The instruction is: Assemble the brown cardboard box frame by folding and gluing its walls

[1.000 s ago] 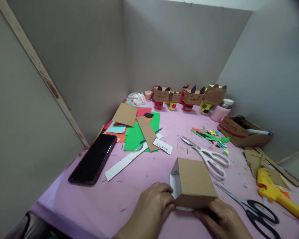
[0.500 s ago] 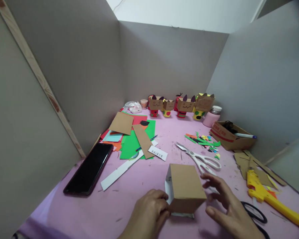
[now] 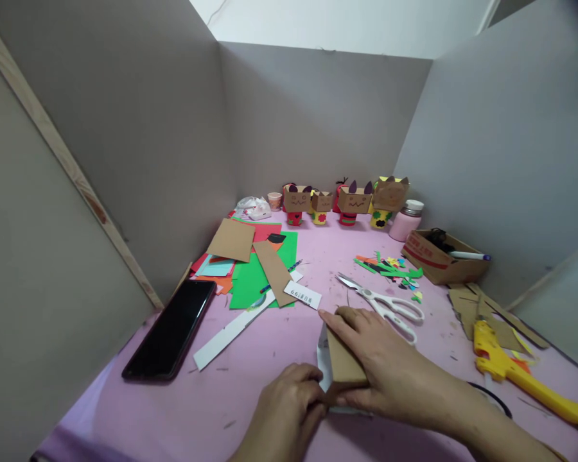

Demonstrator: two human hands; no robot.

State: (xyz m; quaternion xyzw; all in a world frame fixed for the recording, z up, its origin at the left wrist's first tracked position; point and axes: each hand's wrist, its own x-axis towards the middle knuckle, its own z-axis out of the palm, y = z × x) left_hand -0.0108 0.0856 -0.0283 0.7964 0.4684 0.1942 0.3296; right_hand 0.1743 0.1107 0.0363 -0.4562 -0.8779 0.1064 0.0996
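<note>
A small brown cardboard box (image 3: 343, 362) with a white inside stands on the pink tabletop in front of me, its open side facing left. My left hand (image 3: 291, 401) is closed, pinching the box's lower left edge. Over the top and right side lies my right hand (image 3: 378, 356), its fingers wrapped round the far edge and its thumb at the near side. That hand hides much of the box. White-handled scissors (image 3: 372, 296) lie just beyond the right hand. Under my right forearm, the black loop of another handle (image 3: 498, 401) is partly covered.
A phone (image 3: 173, 330) lies at left, beside coloured paper (image 3: 289, 256), a cardboard strip (image 3: 273, 273) and a white strip (image 3: 228, 335). At right are a yellow glue gun (image 3: 525, 378), cardboard scraps (image 3: 462, 311) and an open box (image 3: 433, 262). Several cardboard-headed figures (image 3: 354, 200) stand behind.
My right hand has moved left from beside the box onto its top and closed round it. My left hand keeps its pinch. The view has shifted slightly.
</note>
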